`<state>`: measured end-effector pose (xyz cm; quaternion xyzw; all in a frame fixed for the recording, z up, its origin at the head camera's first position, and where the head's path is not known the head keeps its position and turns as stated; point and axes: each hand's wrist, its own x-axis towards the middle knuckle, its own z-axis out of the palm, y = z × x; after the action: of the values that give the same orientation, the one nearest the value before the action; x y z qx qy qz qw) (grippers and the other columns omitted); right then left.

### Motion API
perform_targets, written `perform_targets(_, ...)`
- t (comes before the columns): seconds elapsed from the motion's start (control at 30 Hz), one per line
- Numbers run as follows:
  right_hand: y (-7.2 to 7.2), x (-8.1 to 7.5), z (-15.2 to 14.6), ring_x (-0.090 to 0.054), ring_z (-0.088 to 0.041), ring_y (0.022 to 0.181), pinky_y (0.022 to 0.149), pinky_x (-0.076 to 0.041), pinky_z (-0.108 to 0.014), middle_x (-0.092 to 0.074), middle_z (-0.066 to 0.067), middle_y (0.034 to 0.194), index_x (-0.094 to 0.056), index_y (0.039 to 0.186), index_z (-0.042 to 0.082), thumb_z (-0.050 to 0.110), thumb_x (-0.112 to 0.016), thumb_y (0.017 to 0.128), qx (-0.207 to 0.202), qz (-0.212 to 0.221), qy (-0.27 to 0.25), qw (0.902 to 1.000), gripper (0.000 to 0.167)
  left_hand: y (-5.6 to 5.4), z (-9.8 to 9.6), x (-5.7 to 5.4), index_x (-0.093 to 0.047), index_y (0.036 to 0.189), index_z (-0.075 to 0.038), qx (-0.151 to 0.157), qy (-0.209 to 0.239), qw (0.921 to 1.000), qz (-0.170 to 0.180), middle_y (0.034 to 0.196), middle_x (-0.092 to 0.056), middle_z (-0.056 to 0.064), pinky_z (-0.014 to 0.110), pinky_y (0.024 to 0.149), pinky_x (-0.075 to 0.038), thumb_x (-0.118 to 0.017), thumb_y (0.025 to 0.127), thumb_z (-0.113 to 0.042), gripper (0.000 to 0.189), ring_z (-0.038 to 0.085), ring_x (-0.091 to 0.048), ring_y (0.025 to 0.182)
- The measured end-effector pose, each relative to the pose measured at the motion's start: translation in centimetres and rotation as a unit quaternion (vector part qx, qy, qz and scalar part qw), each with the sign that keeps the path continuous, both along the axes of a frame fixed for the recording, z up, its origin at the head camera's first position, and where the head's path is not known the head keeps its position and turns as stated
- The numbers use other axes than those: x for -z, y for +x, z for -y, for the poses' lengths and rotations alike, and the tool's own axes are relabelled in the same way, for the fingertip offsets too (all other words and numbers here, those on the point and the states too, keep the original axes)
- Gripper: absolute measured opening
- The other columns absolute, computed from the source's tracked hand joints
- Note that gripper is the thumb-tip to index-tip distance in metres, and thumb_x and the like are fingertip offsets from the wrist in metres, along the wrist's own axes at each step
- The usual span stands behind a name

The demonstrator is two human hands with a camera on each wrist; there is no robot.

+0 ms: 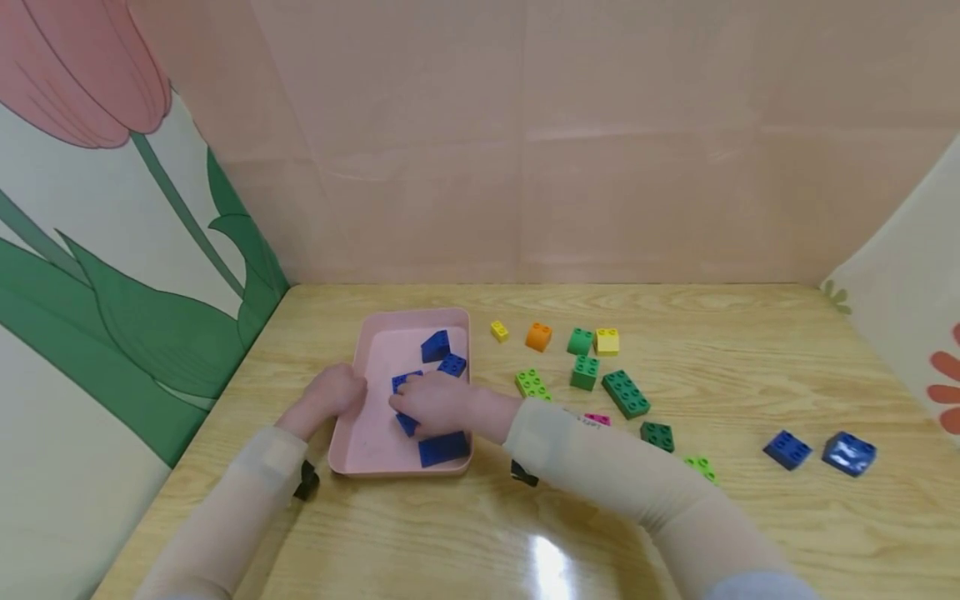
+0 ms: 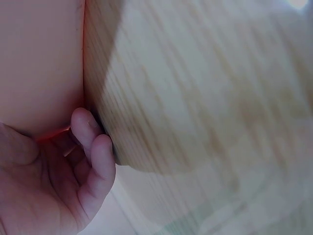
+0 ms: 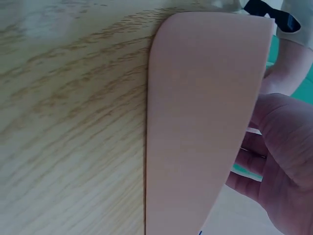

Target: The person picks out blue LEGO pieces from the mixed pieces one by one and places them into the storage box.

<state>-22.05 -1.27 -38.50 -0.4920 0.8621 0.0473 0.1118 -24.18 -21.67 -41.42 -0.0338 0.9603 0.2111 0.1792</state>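
Observation:
A pink tray stands on the left part of the wooden table with several blue bricks inside. My left hand grips the tray's left side; in the left wrist view its fingers curl at the bottom edge of the wall. Inside the tray, my right hand reaches down from the right and pinches a blue brick between thumb and fingers. Another blue brick shows just beyond those fingers. A blue slope brick, a studded blue brick and a long dark blue brick lie around the hand. In the right wrist view the tray wall hides the fingertips.
Right of the tray lie several loose bricks, among them an orange brick, a yellow brick and a dark green brick. Two blue bricks, one studded and one shiny, lie far right. A pink backdrop closes the table's back.

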Motion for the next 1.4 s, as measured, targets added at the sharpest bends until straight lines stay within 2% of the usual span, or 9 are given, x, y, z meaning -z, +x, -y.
perform_targets(0.27,0.0,0.2,0.0,-0.054,-0.014,0.116,0.097,-0.043,-0.031,-0.061,0.002,0.126,-0.056,0.132,0.019,0.037,-0.066,0.091,0.007,0.003,0.013,0.9999,0.046,0.1,0.0,0.0,-0.057,0.092,0.001,0.005,0.007,1.0000,-0.005,0.075,-0.054,0.011,0.028,0.050,-0.041,-0.038,0.096,-0.020,0.029,0.020,-0.053,0.060)
perform_targets(0.73,0.1,0.2,0.1,-0.054,-0.014,0.118,0.096,-0.044,-0.032,-0.061,0.002,0.127,-0.056,0.132,0.019,0.035,-0.067,0.091,0.012,0.007,0.010,0.9999,0.046,-0.1,0.0,0.2,-0.057,0.099,0.002,-0.013,0.012,0.9998,0.005,0.077,-0.055,0.011,0.028,0.051,-0.041,-0.038,0.096,-0.019,0.028,0.021,-0.054,0.061)
perform_targets(0.83,0.1,0.1,0.1,-0.054,-0.015,0.118,0.097,-0.044,-0.033,-0.061,0.001,0.127,-0.055,0.133,0.019,0.035,-0.068,0.091,0.012,0.007,0.005,0.9999,0.047,-0.1,0.0,0.2,-0.057,0.096,0.001,-0.017,0.012,0.9997,0.008,0.076,-0.055,0.011,0.029,0.051,-0.041,-0.039,0.096,-0.020,0.027,0.021,-0.054,0.062)
perform_targets(1.1,0.2,-0.4,-0.5,-0.055,-0.013,0.113,0.092,-0.046,-0.031,-0.061,0.002,0.124,-0.056,0.131,0.020,0.035,-0.070,0.089,0.011,0.003,-0.011,0.9999,0.046,-0.2,0.1,0.4,-0.056,0.083,-0.004,0.000,-0.002,1.0000,-0.006,0.072,-0.054,0.010,0.029,0.049,-0.040,-0.039,0.094,-0.019,0.025,0.020,-0.053,0.059)
perform_targets(1.3,0.4,-1.1,-1.1,-0.055,-0.014,0.113,0.092,-0.046,-0.031,-0.060,0.002,0.124,-0.057,0.131,0.019,0.036,-0.070,0.089,0.015,-0.002,-0.019,0.9997,0.048,0.0,0.0,0.4,-0.056,0.082,-0.004,-0.004,0.001,1.0000,-0.002,0.072,-0.054,0.010,0.029,0.049,-0.040,-0.039,0.094,-0.019,0.025,0.020,-0.053,0.058)
perform_targets(1.4,0.4,-1.4,-1.6,-0.056,-0.013,0.108,0.089,-0.047,-0.029,-0.062,0.002,0.119,-0.057,0.128,0.018,0.035,-0.069,0.089,0.005,-0.015,-0.018,0.9997,0.044,0.1,-0.1,0.2,-0.056,0.081,-0.004,-0.003,-0.001,1.0000,-0.005,0.072,-0.054,0.010,0.029,0.049,-0.040,-0.039,0.094,-0.019,0.026,0.020,-0.053,0.058)
